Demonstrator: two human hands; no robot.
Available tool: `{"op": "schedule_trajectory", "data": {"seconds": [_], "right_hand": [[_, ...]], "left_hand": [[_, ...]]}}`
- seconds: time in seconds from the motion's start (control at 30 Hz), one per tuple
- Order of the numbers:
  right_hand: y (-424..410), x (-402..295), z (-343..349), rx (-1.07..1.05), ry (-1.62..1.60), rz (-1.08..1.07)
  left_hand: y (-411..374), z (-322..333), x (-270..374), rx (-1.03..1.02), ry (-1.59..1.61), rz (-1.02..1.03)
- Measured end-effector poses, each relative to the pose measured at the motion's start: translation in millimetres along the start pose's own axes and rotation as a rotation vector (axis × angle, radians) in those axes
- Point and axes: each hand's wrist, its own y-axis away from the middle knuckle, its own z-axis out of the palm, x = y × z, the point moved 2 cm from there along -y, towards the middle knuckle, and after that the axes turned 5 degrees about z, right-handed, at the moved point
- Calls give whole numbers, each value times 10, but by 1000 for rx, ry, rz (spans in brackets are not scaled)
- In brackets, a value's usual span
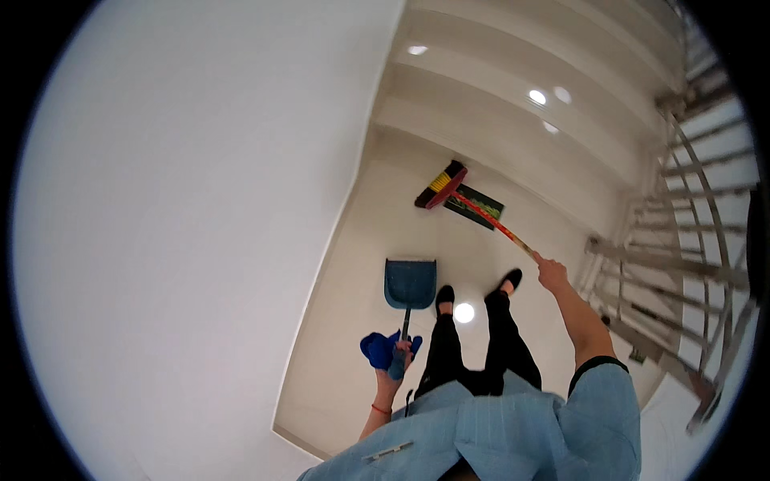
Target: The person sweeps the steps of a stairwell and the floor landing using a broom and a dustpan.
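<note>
My left hand (394, 367) grips the handle of a blue-grey dustpan (411, 284) together with a bunched dark blue cloth (379, 350). The dustpan's wide mouth faces away from me, in front and to the left of my feet. In my right hand (551, 273) is the red stick of a broom (444, 186), held near its end. Black and yellow bristles fill the broom's red head, which lies at the edge of a dark green mat or sheet (478, 206) with a leafy picture, close to the lowest stair.
Pale stairs (499, 129) rise ahead of me. A metal railing (674, 264) runs along the right, and a white wall (198, 228) bounds the left. My black shoes (445, 296) stand on a glossy beige floor (361, 288) with lamp reflections.
</note>
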Motion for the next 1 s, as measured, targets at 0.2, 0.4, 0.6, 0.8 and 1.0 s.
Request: {"op": "schedule_trajectory", "data": {"seconds": [0.2,0.4,0.6,0.8,1.0], "right_hand": [[1819,996,802,-214,-190,309],[3286,989,922,-335,-568,541],[3895,505,641,-57,-801,704],[3962,473,213,-52,-1080,792],[5342,-206,240,-138,-1199,653]], "left_hand": [[-144,151,651,-197,55,-73],[-204,194,1081,-482,-115,41],[-219,62,1669,-741,-87,-29],[108,619,2597,-962,-161,-23],[185,1069,3040,-1153,-316,77]]}}
